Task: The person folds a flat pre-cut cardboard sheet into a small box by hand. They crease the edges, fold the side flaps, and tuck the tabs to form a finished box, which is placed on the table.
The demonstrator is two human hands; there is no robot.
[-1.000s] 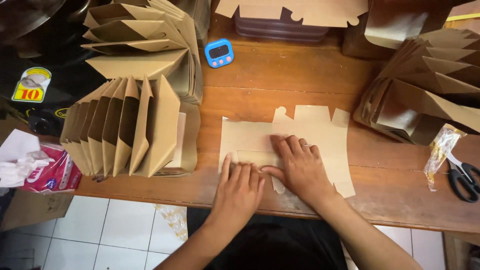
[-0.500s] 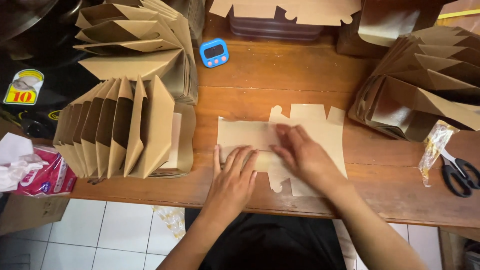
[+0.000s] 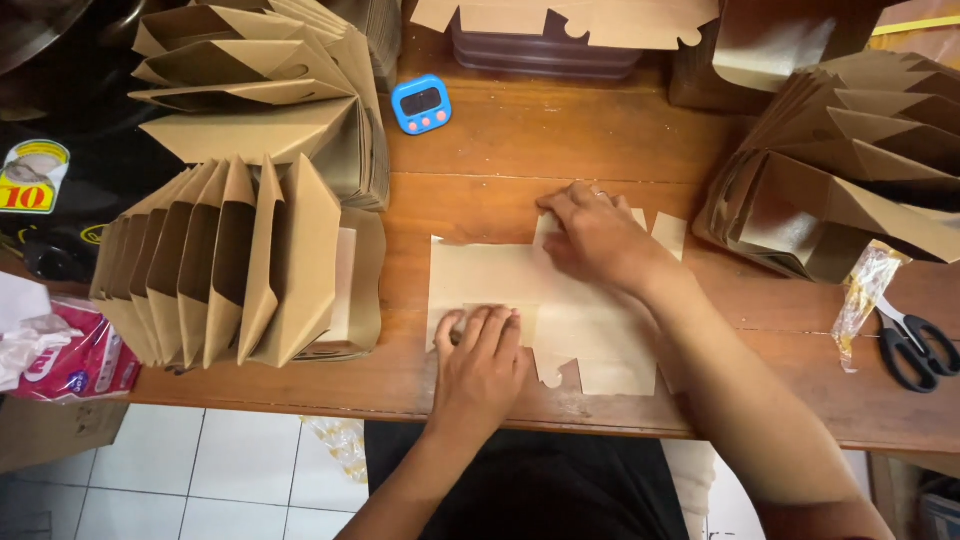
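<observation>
**Both hands flat on the cardboard sheet**

At 9 o'clock, off the table edge, you have a crinkled red and white packet (image 3: 70,362), and above it a round-topped sticker (image 3: 33,176) in yellow, red and white on black cloth. A small blue timer (image 3: 421,104) with pink buttons stands at 12 o'clock. At 3 o'clock a clear plastic wrapper (image 3: 866,290) lies just beside black scissors (image 3: 915,345).

The scissors' handles are cut off by the right edge. The stack of folded boxes (image 3: 235,265) at 9 o'clock and the stack (image 3: 850,170) at 2 o'clock hide the table (image 3: 520,150) beneath them — how many boxes each holds is hard to tell.

Your cardboard sheet (image 3: 480,275) lies flat at the centre near the front edge, its long axis running 9 to 3, tabs pointing to 12 and 6. Your left hand (image 3: 483,362) presses its near edge, fingers close together and stretched out, holding nothing. Your right hand (image 3: 600,238) rests on the far tabs, fingers curved down onto the card — gripping or only pressing, you cannot tell.
</observation>
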